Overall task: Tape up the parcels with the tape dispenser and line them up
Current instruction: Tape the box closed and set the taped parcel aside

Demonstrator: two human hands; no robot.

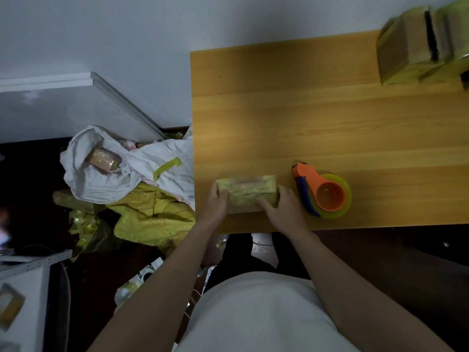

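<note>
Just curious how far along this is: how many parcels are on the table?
3 that I can make out: one parcel held by both hands at the table's near edge, and two taped parcels at the far right corner. More may sit beyond the frame.

Home packing corner: wooden table (330, 118) against a plain wall, woven sack (114, 174) of parcels on floor.

The person wears a plain white top (256, 313) with no print visible, and dark black trousers (243, 252) below it. Both forearms are bare, and no sleeves, watch or rings can be seen.
</note>
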